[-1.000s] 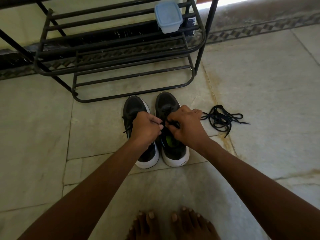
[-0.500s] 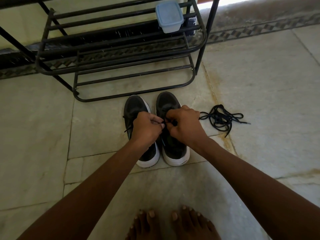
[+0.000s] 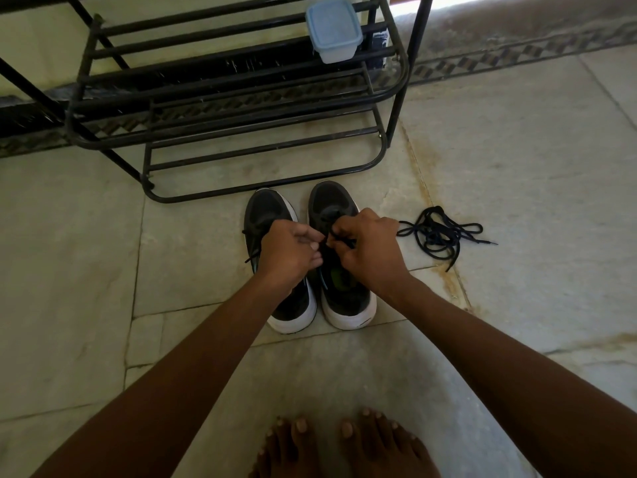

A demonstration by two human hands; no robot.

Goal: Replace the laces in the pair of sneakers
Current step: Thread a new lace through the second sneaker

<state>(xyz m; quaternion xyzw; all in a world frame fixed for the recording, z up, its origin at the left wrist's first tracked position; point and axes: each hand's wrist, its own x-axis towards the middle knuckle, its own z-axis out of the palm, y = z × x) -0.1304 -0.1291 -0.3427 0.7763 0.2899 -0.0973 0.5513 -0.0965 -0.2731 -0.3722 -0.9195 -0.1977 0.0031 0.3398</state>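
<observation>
Two black sneakers with white soles stand side by side on the floor, toes away from me: the left sneaker (image 3: 267,210) and the right sneaker (image 3: 332,201). My left hand (image 3: 287,251) and my right hand (image 3: 370,250) meet over the right sneaker's lacing, and each pinches a piece of its black lace (image 3: 325,241). A lace end (image 3: 251,258) trails off the left sneaker. To the right of the shoes a loose black lace (image 3: 439,234) lies in a tangled heap on the floor.
A black metal shoe rack (image 3: 241,105) stands just beyond the sneakers' toes, with a pale blue lidded plastic box (image 3: 333,29) on its upper shelf. My bare feet (image 3: 331,443) are at the bottom edge. The floor is pale stone tile (image 3: 517,150).
Both hands stay over the right sneaker's lace. The right hand has shifted slightly away from me, toward the toe, working the lace. The shoes and loose lace have not moved.
</observation>
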